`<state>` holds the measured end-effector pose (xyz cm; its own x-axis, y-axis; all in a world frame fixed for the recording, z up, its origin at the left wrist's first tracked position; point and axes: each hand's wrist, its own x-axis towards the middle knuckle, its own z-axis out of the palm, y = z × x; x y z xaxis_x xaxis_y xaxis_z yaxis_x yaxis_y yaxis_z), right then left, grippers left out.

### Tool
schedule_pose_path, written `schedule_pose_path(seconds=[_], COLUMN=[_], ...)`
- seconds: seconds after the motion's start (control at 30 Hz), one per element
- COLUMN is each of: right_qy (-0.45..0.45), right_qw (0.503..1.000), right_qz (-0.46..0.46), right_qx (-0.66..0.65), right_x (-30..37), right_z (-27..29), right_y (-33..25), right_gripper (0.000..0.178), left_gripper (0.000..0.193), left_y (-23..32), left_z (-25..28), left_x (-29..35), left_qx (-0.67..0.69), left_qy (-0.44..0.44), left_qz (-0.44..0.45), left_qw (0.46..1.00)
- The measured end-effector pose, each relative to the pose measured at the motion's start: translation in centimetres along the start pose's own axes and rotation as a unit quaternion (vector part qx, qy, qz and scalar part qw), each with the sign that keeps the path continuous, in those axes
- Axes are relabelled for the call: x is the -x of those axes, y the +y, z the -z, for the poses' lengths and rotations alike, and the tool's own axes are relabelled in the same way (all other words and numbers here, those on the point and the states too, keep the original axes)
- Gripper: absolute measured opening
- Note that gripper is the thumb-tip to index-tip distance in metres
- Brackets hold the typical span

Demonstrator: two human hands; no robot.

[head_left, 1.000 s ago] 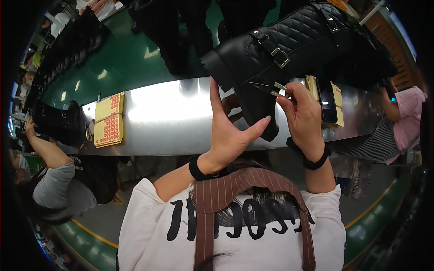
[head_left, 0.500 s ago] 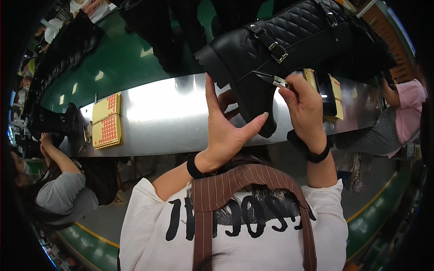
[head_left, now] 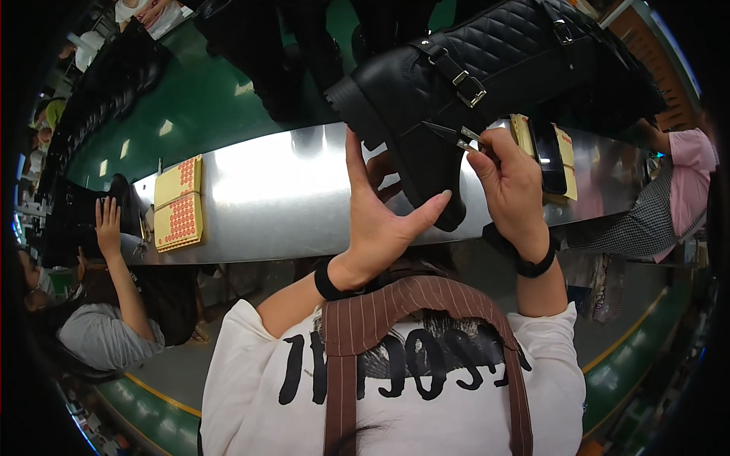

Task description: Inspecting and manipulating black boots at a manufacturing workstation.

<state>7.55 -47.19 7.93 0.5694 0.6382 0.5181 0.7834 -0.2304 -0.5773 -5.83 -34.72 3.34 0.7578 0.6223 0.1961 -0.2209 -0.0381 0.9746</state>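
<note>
A black leather boot [head_left: 403, 99] with a quilted shaft and metal buckles lies tilted on its side before me, its sole facing left and its toe toward me. My left hand [head_left: 380, 220] grips the foot, thumb against the toe end and fingers partly hidden behind the sole. Pinched between thumb and fingers of my right hand [head_left: 513, 178] is a pair of thread snips [head_left: 465, 139]. Their thin blades point left, close against the boot's foot below the ankle buckle; whether the tips touch leather I cannot tell.
Yellow cards with red round stickers [head_left: 179, 204] lie on the metal bench [head_left: 281, 220] at left. A phone [head_left: 547, 158] rests on more cards at right. More black boots [head_left: 266, 61] stand on the green surface beyond. Co-workers sit on both sides; one person's hand [head_left: 109, 226] is raised at left.
The snips' handles have spread apart slightly in my right hand. My left hand and the boot have barely moved. The left co-worker's hand has risen and opened flat near another boot.
</note>
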Motion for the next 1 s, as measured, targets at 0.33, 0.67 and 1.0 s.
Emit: schedule_pose_path(seconds=[0.33,0.67,1.0], right_qy=[0.259,-0.046,-0.084], right_qw=[0.932,0.874,0.906], right_qz=[-0.094,-0.311,-0.054], right_qx=[0.236,0.371,-0.412], right_x=[3.1,7.4,-2.7], right_z=[12.4,18.7,4.9], right_y=[4.5,33.2,8.0], right_gripper=[0.038,0.044,0.109], left_gripper=[0.094,0.076,0.053], left_y=[-0.1,-1.4,-3.6], left_z=[2.5,3.7,3.9], left_x=[-1.6,-2.7,-2.9], left_qx=[0.326,0.398,0.464], left_qy=[-0.118,-0.212,-0.324], left_qz=[0.258,0.263,0.322], left_qw=[0.902,0.853,0.759])
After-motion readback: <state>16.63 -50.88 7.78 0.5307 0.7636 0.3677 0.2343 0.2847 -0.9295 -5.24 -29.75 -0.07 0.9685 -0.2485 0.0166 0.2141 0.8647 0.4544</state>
